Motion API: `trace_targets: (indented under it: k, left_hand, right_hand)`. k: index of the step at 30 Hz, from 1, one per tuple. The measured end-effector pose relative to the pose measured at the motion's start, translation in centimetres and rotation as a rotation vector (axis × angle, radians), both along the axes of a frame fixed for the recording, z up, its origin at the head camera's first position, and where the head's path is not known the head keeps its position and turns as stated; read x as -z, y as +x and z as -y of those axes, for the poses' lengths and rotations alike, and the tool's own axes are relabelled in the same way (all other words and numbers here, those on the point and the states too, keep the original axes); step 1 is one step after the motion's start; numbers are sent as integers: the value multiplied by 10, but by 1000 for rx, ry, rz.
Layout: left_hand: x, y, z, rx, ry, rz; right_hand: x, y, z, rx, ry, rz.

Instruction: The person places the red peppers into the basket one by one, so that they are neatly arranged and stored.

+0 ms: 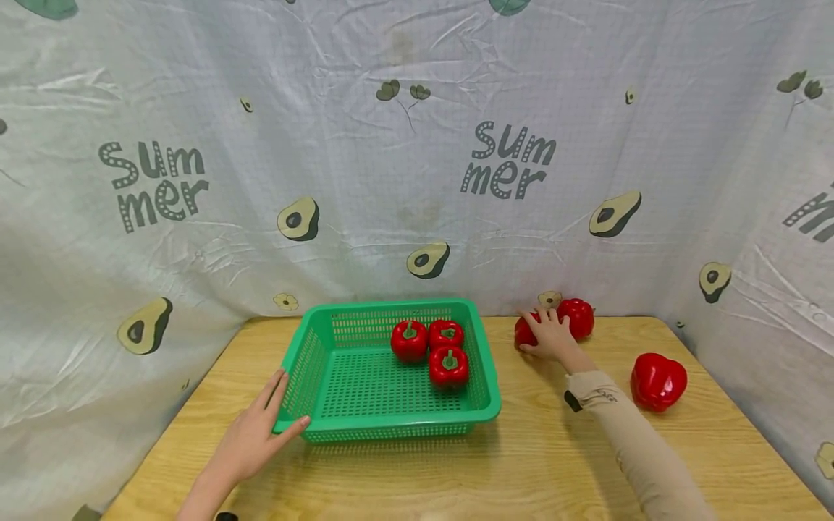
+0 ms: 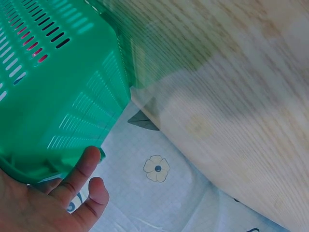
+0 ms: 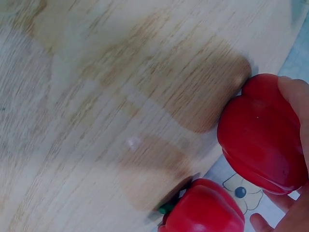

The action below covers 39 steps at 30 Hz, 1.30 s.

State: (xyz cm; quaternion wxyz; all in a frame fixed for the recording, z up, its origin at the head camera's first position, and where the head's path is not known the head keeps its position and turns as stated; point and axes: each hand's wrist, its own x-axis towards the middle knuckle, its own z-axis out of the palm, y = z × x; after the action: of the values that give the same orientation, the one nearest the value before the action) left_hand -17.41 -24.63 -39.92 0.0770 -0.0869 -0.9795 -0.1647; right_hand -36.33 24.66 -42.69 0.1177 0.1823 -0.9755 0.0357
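Observation:
My left hand (image 1: 250, 438) rests on the near left corner of a green plastic basket (image 1: 391, 420), fingers stretched along its rim. In the left wrist view, fingertips (image 2: 89, 157) touch the basket's edge. Inside the basket sit a red bell pepper (image 1: 409, 344) and two more at its right side, stems showing. Over to the right, my right hand (image 1: 552, 340) grips another red bell pepper (image 3: 260, 137) near the table's back edge, thumb and fingers on its sides. Right beside it is a further red bell pepper (image 1: 577, 318); in the right wrist view its green stem shows.
One more red bell pepper (image 1: 658, 381) lies on its side at the right of the wooden table (image 1: 521, 463). A pale printed curtain (image 1: 365, 239) hangs behind the table and along both sides.

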Motion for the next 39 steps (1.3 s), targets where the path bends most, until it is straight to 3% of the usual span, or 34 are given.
trace_targets:
  k: [17, 29, 39]
  left_hand:
    - [1, 2, -1, 0, -5, -1]
    - [2, 3, -2, 0, 5, 4]
    - [3, 0, 1, 7, 3, -7]
  right_hand:
    - [-5, 6, -2, 15, 49, -8]
    - [-14, 13, -9, -55, 171, -51]
    - [-15, 21, -13, -41, 243, -59]
